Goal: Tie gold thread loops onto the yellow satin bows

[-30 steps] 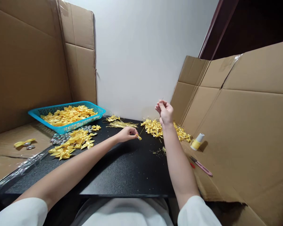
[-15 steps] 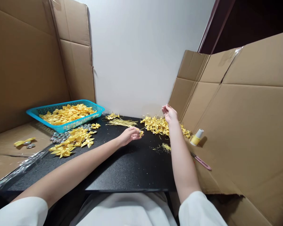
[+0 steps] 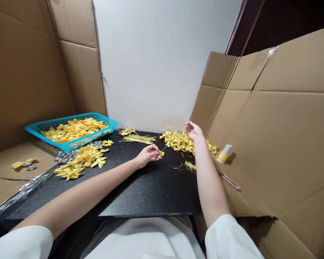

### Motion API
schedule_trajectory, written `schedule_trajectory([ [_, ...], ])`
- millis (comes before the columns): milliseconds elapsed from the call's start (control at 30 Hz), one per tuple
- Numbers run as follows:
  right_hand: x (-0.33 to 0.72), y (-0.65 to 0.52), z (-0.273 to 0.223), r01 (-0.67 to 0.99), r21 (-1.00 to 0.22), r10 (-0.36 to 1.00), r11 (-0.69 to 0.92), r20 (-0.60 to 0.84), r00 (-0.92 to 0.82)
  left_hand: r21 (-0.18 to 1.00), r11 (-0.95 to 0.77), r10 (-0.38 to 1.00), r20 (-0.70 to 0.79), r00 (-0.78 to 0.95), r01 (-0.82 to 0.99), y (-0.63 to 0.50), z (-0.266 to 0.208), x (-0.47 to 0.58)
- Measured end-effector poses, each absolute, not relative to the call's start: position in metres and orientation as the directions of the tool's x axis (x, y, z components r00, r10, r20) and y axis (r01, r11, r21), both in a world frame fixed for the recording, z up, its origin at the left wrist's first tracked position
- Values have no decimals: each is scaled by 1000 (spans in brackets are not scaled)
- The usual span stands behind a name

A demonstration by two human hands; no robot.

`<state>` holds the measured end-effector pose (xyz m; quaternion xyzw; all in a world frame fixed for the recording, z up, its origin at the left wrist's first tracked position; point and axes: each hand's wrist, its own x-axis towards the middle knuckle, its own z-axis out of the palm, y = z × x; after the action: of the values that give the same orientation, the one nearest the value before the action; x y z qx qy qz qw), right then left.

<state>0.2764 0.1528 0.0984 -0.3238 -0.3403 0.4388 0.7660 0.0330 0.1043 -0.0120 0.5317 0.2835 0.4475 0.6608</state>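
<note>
Over the middle of the black table (image 3: 151,190), my left hand (image 3: 148,156) is closed, its fingertips pinching a small yellow ribbon bow (image 3: 161,154). A thin gold cord (image 3: 169,144) runs from that bow up to my right hand (image 3: 193,130), which pinches the cord's other end, raised above a pile of yellow bows with gold cords (image 3: 176,140). Between the hands the cord looks taut. Several cut gold cords (image 3: 139,138) lie in a bundle behind my left hand. Yellow thread scraps (image 3: 189,165) lie below my right hand, beside the forearm.
At the left stands a turquoise basket (image 3: 70,145) full of yellow bows. Before it lie loose bows (image 3: 90,156) and silver button-like pieces (image 3: 64,157). On the right are a spool of yellow thread (image 3: 223,154) and a pink-handled tool (image 3: 230,182). Cardboard walls (image 3: 291,136) flank the table.
The view has shifted slightly. Both hands keep nearly the same places, with the cord still stretched between them; the bow at my left fingertips has turned a little.
</note>
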Motion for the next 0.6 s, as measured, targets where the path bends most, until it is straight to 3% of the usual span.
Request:
schedule_trajectory([
  [233, 266, 141, 108, -559, -797, 950, 228, 56, 308, 972, 95, 891, 13, 453, -215, 101, -11, 35],
  [600, 254, 139, 109, -579, -806, 967, 125, -33, 254, 979, 129, 804, -11, 595, -157, 99, -15, 38],
])
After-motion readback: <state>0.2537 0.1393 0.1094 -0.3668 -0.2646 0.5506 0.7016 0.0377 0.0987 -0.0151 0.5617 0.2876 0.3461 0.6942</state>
